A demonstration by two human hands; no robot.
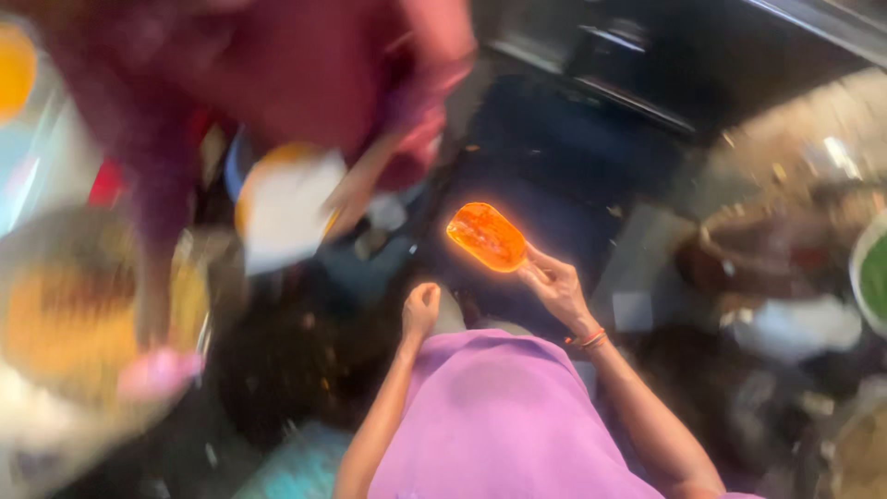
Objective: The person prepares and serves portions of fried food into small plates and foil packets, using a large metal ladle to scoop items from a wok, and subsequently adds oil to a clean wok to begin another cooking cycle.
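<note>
At the bottom of the frame lies a purple cloth over the person's lap, with both bare arms reaching up past it. The left hand, just left of centre, is curled into a loose fist and pinches nothing that shows. The right hand, with bangles on its wrist, holds an orange oval slab by its lower right edge, fingertips pressed to the rim, lifting it flat over the dark floor in mid-frame. The step in hand looks like holding and inspecting the slab; any further handling would call for a steady grip. In the upper left, blurred, another person in maroon clothing leans in with a white-and-yellow thing.
</note>
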